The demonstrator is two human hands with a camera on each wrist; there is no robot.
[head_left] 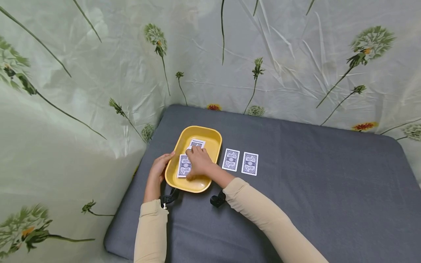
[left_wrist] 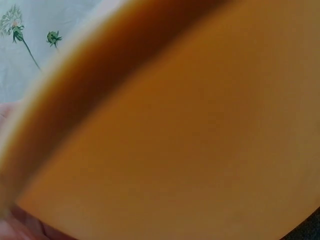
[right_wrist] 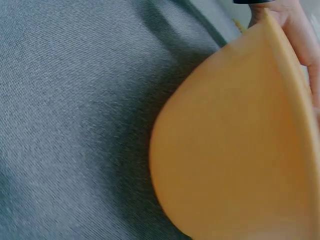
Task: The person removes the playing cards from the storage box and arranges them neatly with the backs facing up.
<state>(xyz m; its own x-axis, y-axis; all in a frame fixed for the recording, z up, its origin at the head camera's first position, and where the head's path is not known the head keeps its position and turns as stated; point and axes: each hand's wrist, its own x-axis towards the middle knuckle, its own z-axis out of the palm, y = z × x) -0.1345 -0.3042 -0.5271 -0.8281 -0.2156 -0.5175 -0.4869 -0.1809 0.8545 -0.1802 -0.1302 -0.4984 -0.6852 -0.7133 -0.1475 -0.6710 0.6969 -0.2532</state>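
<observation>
A yellow tray (head_left: pixel 215 140) has playing cards inside it, backs up in blue and white. My left hand (head_left: pixel 160 166) grips the tray's left side, thumb at the rim and the other fingers partly hidden below. Reaching over the right side, my right hand (head_left: pixel 199 162) holds the nearer playing cards (head_left: pixel 184 166) between thumb and fingers, at their near and far edges. The hand covers part of these cards. Another card pile (head_left: pixel 198 142) lies just beyond its fingertips. The tray's outer wall (left_wrist: pixel 175 135) fills most of the left wrist view.
Two face-down cards, a nearer-left card (head_left: pixel 231 159) and a right-hand card (head_left: pixel 250 163), lie side by side right of the tray. All sits on a grey cloth-covered surface (head_left: pixel 312 190). A flower-printed sheet (head_left: pixel 279 54) hangs behind and to the left.
</observation>
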